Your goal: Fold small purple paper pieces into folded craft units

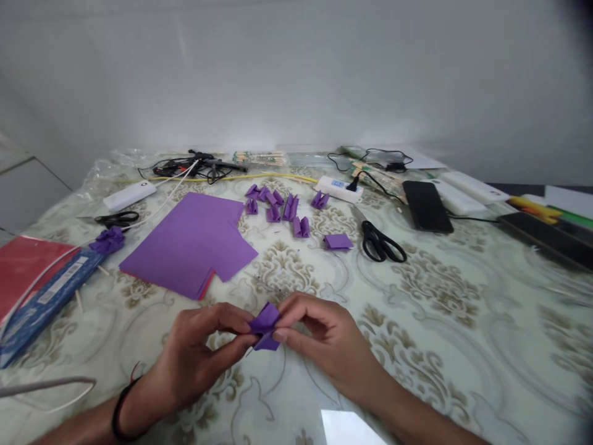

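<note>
Between my two hands is a small folded piece of purple paper (pixel 265 326), with flaps sticking up and down. My left hand (pixel 204 346) pinches its left side between thumb and forefinger. On the right side, the thumb and forefinger of my right hand (pixel 324 337) also pinch it. Beyond my hands lie several folded purple paper pieces (pixel 290 207) in a loose cluster. A flat folded purple piece (pixel 338 241) is nearer, by the black-handled scissors (pixel 378 241). A stack of purple paper sheets (pixel 185 241) lies to the left, with red showing under its edge.
A second pair of scissors (pixel 118 219), a purple paper bundle (pixel 107 241) and a red and blue packet (pixel 39 290) are on the left. A power strip (pixel 340 189), cables and a phone (pixel 426 206) lie at the back right. The patterned tablecloth (pixel 426 346) meets a wall behind.
</note>
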A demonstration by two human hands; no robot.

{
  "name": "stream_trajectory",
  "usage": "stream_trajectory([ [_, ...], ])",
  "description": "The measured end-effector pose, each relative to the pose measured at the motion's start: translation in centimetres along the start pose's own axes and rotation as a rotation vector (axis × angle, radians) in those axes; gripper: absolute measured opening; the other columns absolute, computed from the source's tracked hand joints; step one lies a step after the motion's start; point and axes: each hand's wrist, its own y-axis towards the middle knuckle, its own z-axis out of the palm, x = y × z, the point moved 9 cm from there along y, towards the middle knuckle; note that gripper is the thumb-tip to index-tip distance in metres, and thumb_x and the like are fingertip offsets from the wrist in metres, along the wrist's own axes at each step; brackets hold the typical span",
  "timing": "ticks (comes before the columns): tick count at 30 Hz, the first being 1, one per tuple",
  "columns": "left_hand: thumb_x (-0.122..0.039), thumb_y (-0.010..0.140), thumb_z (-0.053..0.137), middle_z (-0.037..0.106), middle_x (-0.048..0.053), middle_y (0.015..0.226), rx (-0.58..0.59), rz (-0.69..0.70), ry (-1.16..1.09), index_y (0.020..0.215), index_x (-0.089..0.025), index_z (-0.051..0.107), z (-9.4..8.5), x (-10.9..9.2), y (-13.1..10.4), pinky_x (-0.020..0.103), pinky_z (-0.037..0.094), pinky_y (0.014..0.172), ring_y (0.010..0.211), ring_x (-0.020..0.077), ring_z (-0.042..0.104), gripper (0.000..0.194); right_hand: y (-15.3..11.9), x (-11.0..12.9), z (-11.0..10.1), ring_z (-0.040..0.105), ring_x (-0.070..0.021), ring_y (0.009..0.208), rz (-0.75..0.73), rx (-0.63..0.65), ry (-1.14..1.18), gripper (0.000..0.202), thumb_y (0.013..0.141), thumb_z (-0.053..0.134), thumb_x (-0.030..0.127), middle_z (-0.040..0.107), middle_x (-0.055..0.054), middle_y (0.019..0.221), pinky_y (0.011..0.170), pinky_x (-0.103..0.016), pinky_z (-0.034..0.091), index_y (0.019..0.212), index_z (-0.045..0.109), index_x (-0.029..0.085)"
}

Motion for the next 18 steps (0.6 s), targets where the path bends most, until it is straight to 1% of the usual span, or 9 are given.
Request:
stream_trajectory([
  [5, -0.021, 0.094, 0.077, 0.083, 0.003, 0.082, -0.019, -0.065, -0.036, 0.083, -0.023, 0.070, -0.1, 0.6, -0.3, 0.024, 0.064, 0.063, 0.071, 0.0184, 0.079, 0.013, -0.3, 0.0, -0.1, 0.069, -0.0183, 0.079, -0.011, -0.024, -0.042, 0.012, 0.089, 0.084, 0.026, 0.075, -0.001, 0.083, 0.076, -0.031, 0.051, 0.079, 0.078, 0.023],
  [8, -0.017, 0.093, 0.075, 0.082, 0.003, 0.079, -0.020, -0.087, -0.037, 0.082, -0.023, 0.068, 0.1, 0.5, -0.3, 0.024, 0.064, 0.061, 0.068, 0.0181, 0.079, 0.014, -0.4, 0.0, -0.1, 0.068, -0.0187, 0.078, 0.005, -0.029, -0.066, 0.013, 0.089, 0.083, 0.026, 0.074, -0.002, 0.082, 0.075, -0.032, 0.051, 0.078, 0.076, 0.023],
  [10, -0.016, 0.092, 0.075, 0.082, 0.001, 0.078, -0.047, -0.094, -0.037, 0.082, -0.023, 0.068, 0.0, 0.5, -0.3, 0.023, 0.064, 0.059, 0.066, 0.0174, 0.079, 0.014, -0.5, -0.2, -0.1, 0.068, -0.0190, 0.079, 0.023, -0.032, -0.072, 0.014, 0.090, 0.082, 0.026, 0.074, -0.002, 0.083, 0.076, -0.032, 0.051, 0.078, 0.075, 0.022],
  [13, -0.015, 0.092, 0.076, 0.082, -0.001, 0.078, -0.093, -0.097, -0.027, 0.088, -0.024, 0.068, -0.3, 0.6, -0.3, 0.019, 0.066, 0.059, 0.065, 0.0156, 0.080, 0.013, -0.6, -0.5, -0.2, 0.068, -0.0190, 0.079, 0.032, -0.040, -0.053, 0.013, 0.091, 0.081, 0.026, 0.073, -0.002, 0.083, 0.076, -0.032, 0.051, 0.079, 0.075, 0.022],
  [18, -0.017, 0.091, 0.079, 0.085, 0.000, 0.093, -0.048, -0.070, -0.017, 0.106, -0.024, 0.070, 0.0, 0.8, -0.4, 0.021, 0.069, 0.074, 0.079, 0.0169, 0.084, 0.019, -0.7, -1.0, -0.5, 0.066, -0.0176, 0.079, 0.054, -0.064, -0.004, 0.016, 0.091, 0.080, 0.027, 0.072, 0.000, 0.081, 0.074, -0.030, 0.050, 0.078, 0.071, 0.023],
])
